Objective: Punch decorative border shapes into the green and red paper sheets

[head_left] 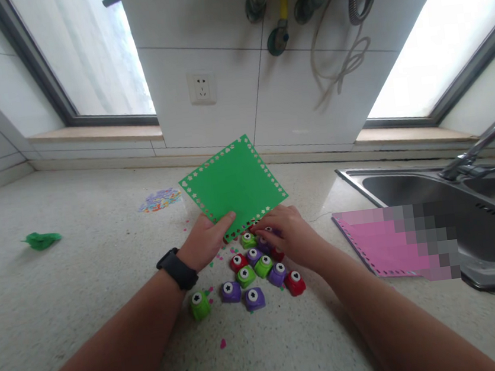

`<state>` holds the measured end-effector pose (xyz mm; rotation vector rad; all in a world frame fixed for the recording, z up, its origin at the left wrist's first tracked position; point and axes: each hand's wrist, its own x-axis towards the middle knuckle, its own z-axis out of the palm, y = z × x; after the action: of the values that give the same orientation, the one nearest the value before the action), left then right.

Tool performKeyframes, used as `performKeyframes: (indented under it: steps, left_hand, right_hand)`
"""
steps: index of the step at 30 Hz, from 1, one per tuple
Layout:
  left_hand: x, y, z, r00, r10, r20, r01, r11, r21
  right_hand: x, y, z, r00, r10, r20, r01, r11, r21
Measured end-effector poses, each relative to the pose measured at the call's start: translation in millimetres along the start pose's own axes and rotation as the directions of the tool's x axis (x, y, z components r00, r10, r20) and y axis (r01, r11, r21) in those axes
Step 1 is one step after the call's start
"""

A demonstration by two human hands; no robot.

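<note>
A sheet of green paper (233,181), with small cut-out shapes along its edges, is held tilted above the counter. My left hand (212,234) grips its near left corner, thumb on top and the other fingers hidden beneath. At the paper's near edge my right hand (283,229) is closed, fingertips together over a small reddish thing I cannot make out. Below both hands several small craft punches stand in a cluster, among them a light green punch (264,266), a purple punch (254,298) and a red punch (295,283).
Right of my hands lies pink paper (370,243) with punched edges, partly pixelated, beside the steel sink (409,191). A crumpled green piece (43,240) and a heap of coloured paper bits (160,199) lie to the left. Scraps, including a pink one (223,343), dot the counter (106,279).
</note>
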<state>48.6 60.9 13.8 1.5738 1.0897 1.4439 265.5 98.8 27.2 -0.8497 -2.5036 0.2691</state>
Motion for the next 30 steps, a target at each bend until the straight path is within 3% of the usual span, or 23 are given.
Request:
performKeyframes:
  steps: [8, 18, 22, 25, 27, 30]
  left_hand:
    - [1.9, -5.4, -3.7, 0.998, -0.009, -0.065, 0.008, 1.0, -0.02]
    - [1.3, -1.2, -2.6, 0.99, -0.082, -0.118, 0.07, 0.992, -0.105]
    - [2.4, -1.8, -2.2, 0.985, -0.13, -0.109, 0.112, 0.981, -0.161]
    - [2.8, -1.5, -1.7, 0.98, -0.163, -0.117, 0.139, 0.972, -0.189]
    - [2.8, -0.7, -1.6, 0.976, -0.169, -0.138, 0.141, 0.971, -0.192]
    - [2.5, 0.1, -1.5, 0.97, -0.183, -0.161, 0.153, 0.971, -0.183]
  right_hand:
    - [-2.9, 2.3, -16.2, 0.984, 0.172, -0.05, -0.166, 0.981, 0.096]
    - [-5.5, 0.4, -24.6, 0.975, 0.221, 0.004, -0.214, 0.94, 0.267]
    - [-6.7, -9.4, -22.6, 0.985, 0.171, -0.017, -0.155, 0.926, 0.345]
    - [-7.6, -25.5, -21.8, 0.999, -0.011, 0.049, -0.014, 0.876, 0.482]
    - [-8.5, -36.3, -21.4, 0.966, -0.223, 0.13, 0.145, 0.885, 0.442]
    - [-10.1, -46.2, -17.1, 0.913, -0.315, 0.259, 0.245, 0.931, 0.271]
